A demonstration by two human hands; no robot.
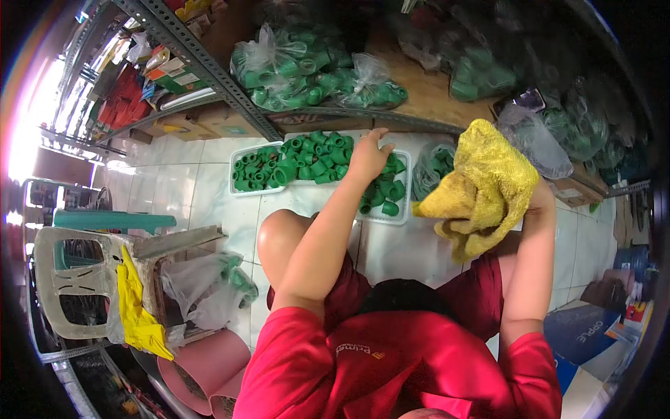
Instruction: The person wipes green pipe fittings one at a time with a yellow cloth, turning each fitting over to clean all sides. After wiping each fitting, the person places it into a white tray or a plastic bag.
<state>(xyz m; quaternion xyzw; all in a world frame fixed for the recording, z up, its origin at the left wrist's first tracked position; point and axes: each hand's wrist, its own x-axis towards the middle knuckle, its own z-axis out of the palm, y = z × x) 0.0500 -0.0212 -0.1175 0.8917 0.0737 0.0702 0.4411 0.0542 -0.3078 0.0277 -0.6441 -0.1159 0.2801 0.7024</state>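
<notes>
My left hand [370, 155] reaches over a white plastic tray [401, 218] of green pipe fittings [317, 155]. Its fingers are spread near the far rim, and nothing shows between them. On the right, my right hand [541, 197] grips a crumpled yellow cloth [488, 188], which hides most of its fingers. The cloth has dark stains and hangs over the floor beside the tray. At the left, a smaller white tray [233, 183] also holds green fittings, with a larger green fitting [283, 172] on top.
Shelves ahead carry clear bags of green fittings [293, 66]. Another bag of fittings [434, 167] stands right of the trays. To the left are a worn plastic chair [49, 279] with a yellow cloth [136, 307], a plastic bag [199, 283] and a pink roll [213, 363]. A blue box [579, 332] lies right.
</notes>
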